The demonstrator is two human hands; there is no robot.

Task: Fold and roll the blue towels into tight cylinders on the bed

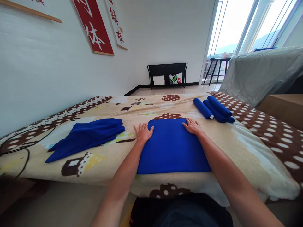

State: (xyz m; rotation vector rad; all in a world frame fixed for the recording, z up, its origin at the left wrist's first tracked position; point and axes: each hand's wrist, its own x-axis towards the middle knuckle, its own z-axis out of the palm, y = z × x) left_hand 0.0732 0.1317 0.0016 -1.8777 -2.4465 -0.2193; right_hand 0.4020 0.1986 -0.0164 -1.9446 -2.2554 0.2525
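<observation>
A blue cloth (174, 148), folded into a flat rectangle, lies on the patterned blanket (132, 115) in front of me. My left hand (143, 131) rests at its far left corner, fingers spread, thumb touching the edge. At the far right corner my right hand (192, 126) lies flat with its fingers stretched out. Neither hand grips anything. Off to the left is a loosely bunched blue cloth (88, 135). Several rolled blue cloths (216, 108) lie together at the right, beyond my right hand.
A black cable (28, 154) curves over the blanket's left side. Past the bed stands a low black rack (167, 75) by the wall. At the right are a cardboard box (284, 108), a plastic-covered piece of furniture (265, 71) and a black stool (219, 60) near the window.
</observation>
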